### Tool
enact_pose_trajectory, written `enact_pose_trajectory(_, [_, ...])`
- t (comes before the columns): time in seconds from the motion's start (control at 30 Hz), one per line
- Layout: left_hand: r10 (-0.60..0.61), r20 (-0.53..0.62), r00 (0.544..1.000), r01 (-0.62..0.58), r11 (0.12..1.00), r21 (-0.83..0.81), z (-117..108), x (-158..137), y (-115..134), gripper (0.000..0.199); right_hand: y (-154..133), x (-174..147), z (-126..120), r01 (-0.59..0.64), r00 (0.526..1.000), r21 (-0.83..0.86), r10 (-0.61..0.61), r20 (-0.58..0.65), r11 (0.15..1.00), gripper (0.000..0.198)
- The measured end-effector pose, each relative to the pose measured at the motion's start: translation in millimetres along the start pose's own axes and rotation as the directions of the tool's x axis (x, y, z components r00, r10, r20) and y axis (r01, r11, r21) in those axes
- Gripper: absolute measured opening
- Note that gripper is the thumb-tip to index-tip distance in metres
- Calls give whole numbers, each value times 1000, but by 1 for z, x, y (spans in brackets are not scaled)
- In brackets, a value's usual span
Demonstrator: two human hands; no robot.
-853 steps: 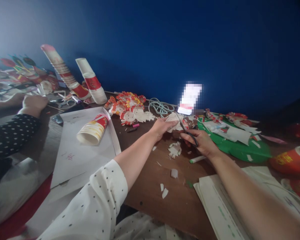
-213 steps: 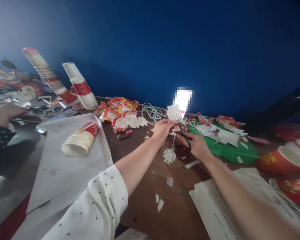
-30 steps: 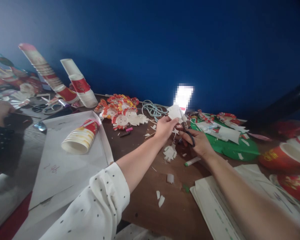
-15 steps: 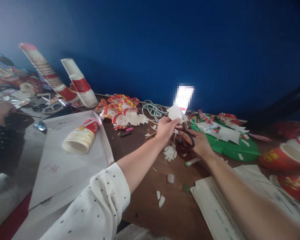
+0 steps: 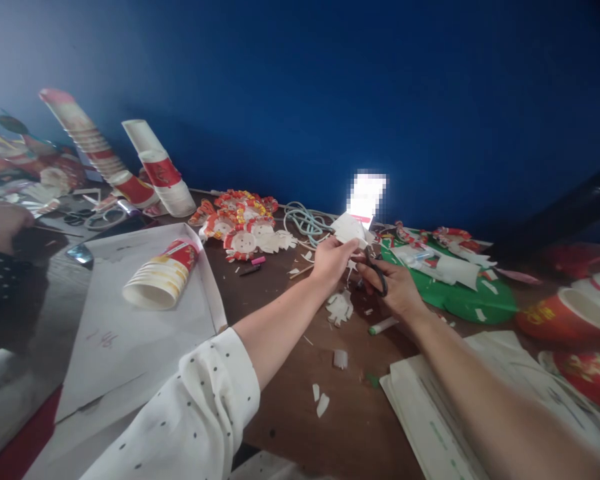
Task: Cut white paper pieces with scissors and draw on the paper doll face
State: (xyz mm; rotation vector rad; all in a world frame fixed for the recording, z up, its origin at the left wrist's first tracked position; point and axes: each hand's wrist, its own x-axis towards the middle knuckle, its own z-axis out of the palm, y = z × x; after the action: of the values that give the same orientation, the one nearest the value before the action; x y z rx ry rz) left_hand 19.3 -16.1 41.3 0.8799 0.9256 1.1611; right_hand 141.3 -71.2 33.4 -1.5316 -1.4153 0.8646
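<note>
a: what lies nearest?

b: a stack of sheets (image 5: 420,400) on the near right, and two pale scraps (image 5: 323,405) left of it on the brown table (image 5: 290,373). farther on come a marker (image 5: 384,325) and a jagged cut-out (image 5: 340,307).

a: and the right hand (image 5: 400,287)?

b: beyond the marker, its fingers curled round the handles of the scissors (image 5: 380,275). their long axis slants from near right to far left, toward the paper. the blades are partly hidden, so whether they are parted cannot be told.

a: where is the paper, then?

b: the white paper (image 5: 350,229) is raised off the table, far and left of the right hand. the left hand (image 5: 333,261) is the nearer one, pinching its near edge between thumb and fingers.

a: anything past it?

b: a pale cord (image 5: 307,220) to the left, and the blue wall (image 5: 290,113) behind.
</note>
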Motion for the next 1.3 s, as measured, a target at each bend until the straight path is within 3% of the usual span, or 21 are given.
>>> enact_pose_trajectory(0.23, [-5,30,1000,6,999,-42,-1,0,-1,11,0,0,1,4,1000,11,-4,-7,1000,43])
enact_pose_trajectory(0.37, [-17,83,996,22,997,-70,-4,6,-8,17,-1,-1,1,5,1000,22,-5,-6,1000,45])
enact_pose_trajectory(0.63, [31,36,999,-23,978,-209,-8,18,-15,26,3,0,4,17,1000,20,-17,-14,1000,49])
enact_pose_trajectory(1.3, [78,5,997,-77,989,-130,-8,16,-18,22,-2,-1,2,44,999,5,-44,-23,999,37])
